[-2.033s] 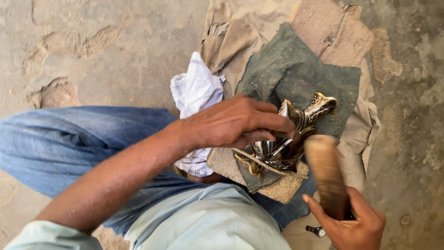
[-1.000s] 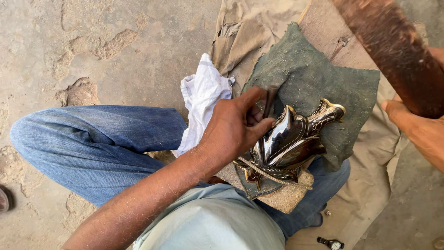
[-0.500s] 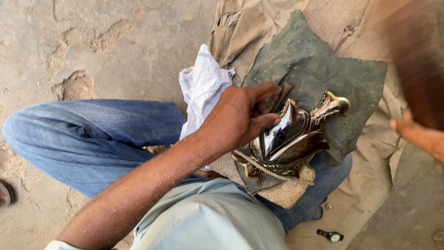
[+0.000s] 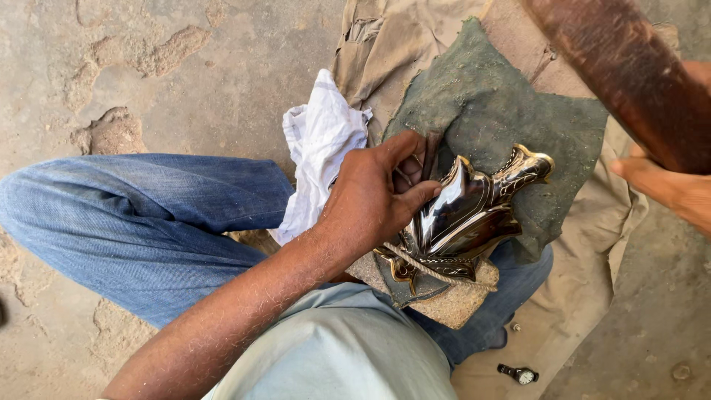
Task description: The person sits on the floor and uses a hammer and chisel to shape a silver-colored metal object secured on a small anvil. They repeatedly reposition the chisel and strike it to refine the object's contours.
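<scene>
Shiny metal leaf piece (image 4: 466, 215) pinned by left hand (image 4: 374, 196), long axis up-right | wooden club (image 4: 629, 70) gripped by right hand (image 4: 670, 189), farther right.

A rough, cracked concrete floor (image 4: 185, 74) fills the scene, pitted at ten o'clock. Even daylight falls across it. A small wristwatch (image 4: 518, 374) lies at five o'clock.
</scene>
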